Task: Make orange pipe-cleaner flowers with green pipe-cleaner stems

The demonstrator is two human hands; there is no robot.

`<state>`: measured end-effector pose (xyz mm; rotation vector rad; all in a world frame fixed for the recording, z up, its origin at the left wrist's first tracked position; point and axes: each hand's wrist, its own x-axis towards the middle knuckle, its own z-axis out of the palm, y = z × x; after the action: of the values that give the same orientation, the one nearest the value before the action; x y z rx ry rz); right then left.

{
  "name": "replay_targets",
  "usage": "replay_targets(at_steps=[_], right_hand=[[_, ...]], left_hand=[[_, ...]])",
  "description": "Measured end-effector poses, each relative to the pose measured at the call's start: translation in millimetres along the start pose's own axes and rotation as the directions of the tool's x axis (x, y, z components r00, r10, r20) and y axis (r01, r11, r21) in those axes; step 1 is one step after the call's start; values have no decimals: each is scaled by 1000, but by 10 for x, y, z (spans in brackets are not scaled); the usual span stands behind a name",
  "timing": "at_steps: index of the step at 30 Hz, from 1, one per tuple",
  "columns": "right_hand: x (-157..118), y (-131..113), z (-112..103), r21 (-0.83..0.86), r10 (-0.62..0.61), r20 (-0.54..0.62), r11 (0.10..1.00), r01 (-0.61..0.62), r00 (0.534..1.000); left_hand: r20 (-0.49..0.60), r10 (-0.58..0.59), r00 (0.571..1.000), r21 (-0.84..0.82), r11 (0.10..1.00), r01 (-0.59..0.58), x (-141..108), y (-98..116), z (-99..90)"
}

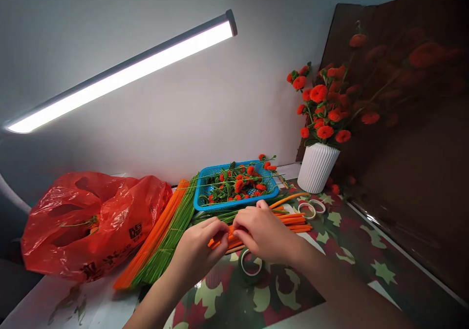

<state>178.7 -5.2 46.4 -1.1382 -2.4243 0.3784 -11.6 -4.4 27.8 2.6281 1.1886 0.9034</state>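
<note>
My left hand (198,245) and my right hand (262,231) are close together over the table, fingers curled and fingertips facing each other. Both hands are closed in a pinch; anything between the fingertips is too small or hidden to make out. Orange fuzzy pipe cleaners (293,221) lie behind and under my right hand, and some orange shows in the gap by my left thumb. Just below the hands is a roll of dark green tape (242,270) with a white core. Beyond them, a blue plastic basket (200,205) holds small orange flowers with green stems (239,186).
Bundles of orange (156,234) and green pipe cleaners (169,251) lie left, beside a red plastic bag (98,221). Two tape rolls (311,210) lie right, near a white ribbed vase (318,168) of orange flowers (318,93). A lit tube lamp (124,75) hangs above.
</note>
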Motion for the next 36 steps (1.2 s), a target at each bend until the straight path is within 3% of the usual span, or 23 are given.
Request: replay_targets(at_steps=[4, 9, 12, 17, 23, 27, 30, 33, 36], right_hand=[[-8, -5, -57, 155, 107, 75, 981, -117, 991], [-11, 4, -66, 194, 77, 87, 977, -92, 993], [-13, 12, -50, 159, -1, 41, 987, -6, 999], [-30, 16, -71, 144, -104, 36, 985, 98, 994], [-53, 10, -130, 134, -203, 30, 971, 197, 979], [-57, -1, -134, 51, -294, 3, 955, 293, 956], [-57, -24, -138, -38, -349, -14, 937, 348, 937], [-60, -48, -127, -122, -401, -59, 912, 393, 914], [-66, -58, -92, -193, -450, -125, 885, 423, 884]], left_hand=[[-15, 210, 978, 195, 960, -203, -19, -31, -1], [-69, 390, 918, 364, 867, -341, -25, -56, -22], [-43, 330, 943, 283, 909, -305, -23, -62, -21], [84, 168, 982, -49, 985, -165, -8, -30, -63], [281, 9, 960, -393, 913, 106, -1, 31, -167], [405, -89, 910, -588, 736, 334, -37, 13, -164], [515, -133, 847, -718, 472, 511, -65, -17, -113], [573, -76, 816, -795, 190, 576, -86, -53, -10], [562, 33, 826, -826, -35, 563, -109, -99, 133]])
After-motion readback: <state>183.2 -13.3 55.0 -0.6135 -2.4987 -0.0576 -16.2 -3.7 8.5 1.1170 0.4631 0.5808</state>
